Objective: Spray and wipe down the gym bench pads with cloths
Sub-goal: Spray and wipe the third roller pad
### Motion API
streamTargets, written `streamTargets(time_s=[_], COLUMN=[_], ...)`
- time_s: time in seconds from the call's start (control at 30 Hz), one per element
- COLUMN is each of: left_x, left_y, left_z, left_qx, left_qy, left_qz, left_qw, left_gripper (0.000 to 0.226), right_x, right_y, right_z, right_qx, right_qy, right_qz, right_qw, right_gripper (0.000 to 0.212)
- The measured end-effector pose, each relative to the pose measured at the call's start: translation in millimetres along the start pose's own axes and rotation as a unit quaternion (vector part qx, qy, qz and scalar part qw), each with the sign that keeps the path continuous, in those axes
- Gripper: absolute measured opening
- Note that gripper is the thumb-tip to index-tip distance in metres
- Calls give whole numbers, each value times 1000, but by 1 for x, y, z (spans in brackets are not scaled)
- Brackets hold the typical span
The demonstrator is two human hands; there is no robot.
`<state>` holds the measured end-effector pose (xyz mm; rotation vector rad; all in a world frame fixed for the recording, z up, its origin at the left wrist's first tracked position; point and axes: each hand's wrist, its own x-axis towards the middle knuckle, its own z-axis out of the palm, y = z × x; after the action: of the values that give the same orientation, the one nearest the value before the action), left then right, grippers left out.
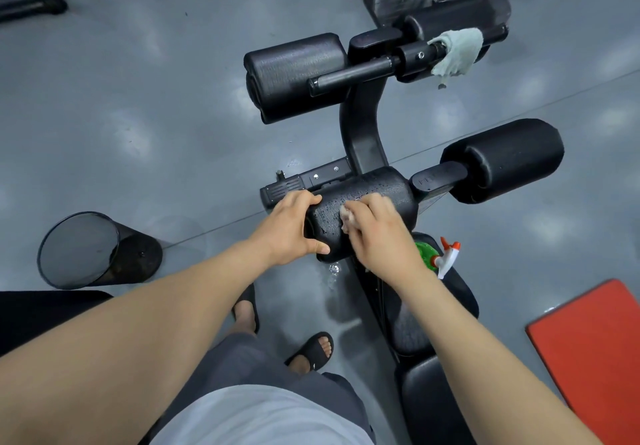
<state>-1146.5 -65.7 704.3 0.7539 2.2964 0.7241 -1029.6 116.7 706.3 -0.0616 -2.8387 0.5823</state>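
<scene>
black wet roller pad point(367, 195): left hand point(294, 228) grips end, right hand point(375, 233) presses cloth point(346, 217).

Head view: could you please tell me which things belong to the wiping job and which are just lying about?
Job: wet pad, gripped by left hand; cloth, held in right hand; spray bottle on seat; spare cloth draped on bar.
Lying about: bin, red mat.

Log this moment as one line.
phase: wiping | left hand: grips end of roller pad | right hand: holds pale cloth on wet pad | spray bottle: on bench seat | grey cloth: draped over upper bar
</scene>
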Motion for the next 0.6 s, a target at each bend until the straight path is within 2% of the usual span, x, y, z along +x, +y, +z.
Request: streamTargets(time_s=[0.07,0.2,0.27,0.47,0.53,0.6], left_x=[0,0,-1,0,1,2], left_y=[0,-3,-4,-7,-8,-10], left_z=[0,0,0,0,0,-1], left_qx=[-4,-16,-22,-35,-39,-46], left_qy=[0,5,13,18,18,15], left_qz=[2,3,1,6,7,8], left_qw=[1000,1000,1000,999,999,999], left_gripper=[105,105,105,105,105,105], right_x=[3,16,20,4,3,4], right_y=[17,22,8,-24,-14,-5], right_z=[-5,-2,4,7,2,1], right_qx=[-13,-12,-12,44,39,48], right_qy=[11,92,91,-22,-4,42], right_qz=[27,194,185,31,65,149], right_qw=[999,976,979,998,997,987], right_gripper=[29,21,20,29,34,35])
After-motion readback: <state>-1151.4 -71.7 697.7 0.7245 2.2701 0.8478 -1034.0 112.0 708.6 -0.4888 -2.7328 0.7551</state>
